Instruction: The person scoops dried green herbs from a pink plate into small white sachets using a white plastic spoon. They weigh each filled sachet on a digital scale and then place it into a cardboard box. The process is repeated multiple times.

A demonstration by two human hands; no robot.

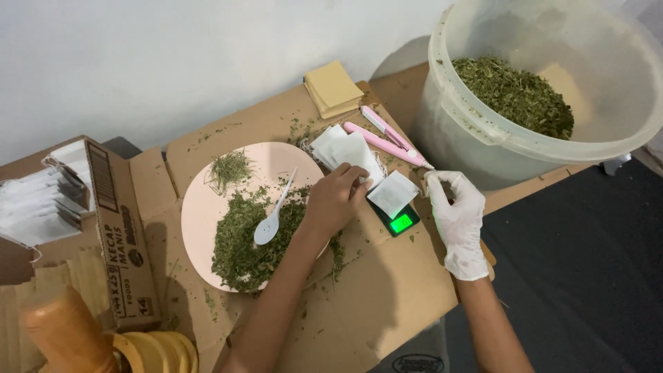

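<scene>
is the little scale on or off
On: the small scale shows a lit green display, with a white sachet resting on it.

brown carton (121, 238) at left, green-lit scale screen (400, 223) centre

Bare cardboard (359, 290) lies open below; bucket (483, 131) blocks right, plate (200, 207) left.

Pink plate (200, 207), green dried leaves (242, 242) (white spoon (269, 224))
</scene>
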